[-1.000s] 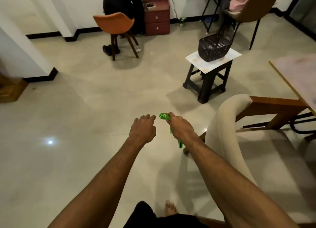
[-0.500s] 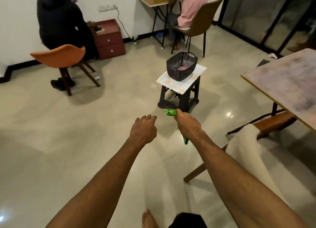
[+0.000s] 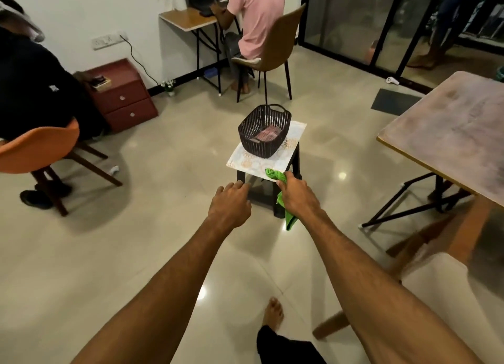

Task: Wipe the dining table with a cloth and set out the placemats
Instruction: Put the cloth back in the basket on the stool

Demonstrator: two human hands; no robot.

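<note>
Both hands have drawn nearer the basket point(image 3: 253, 145) ahead: my right hand point(image 3: 297, 197) grips the cloth point(image 3: 274, 174), my left hand point(image 3: 230, 205) hangs relaxed, empty; the table point(image 3: 450, 134), rightward, awaits wiping.

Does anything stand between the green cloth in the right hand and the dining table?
Nothing visible does. The right hand grips the green cloth, and only bare floor lies between it and the dining table. The stool with the basket stands ahead, off that line.

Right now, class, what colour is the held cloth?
The cloth is bright green; head view.
</note>
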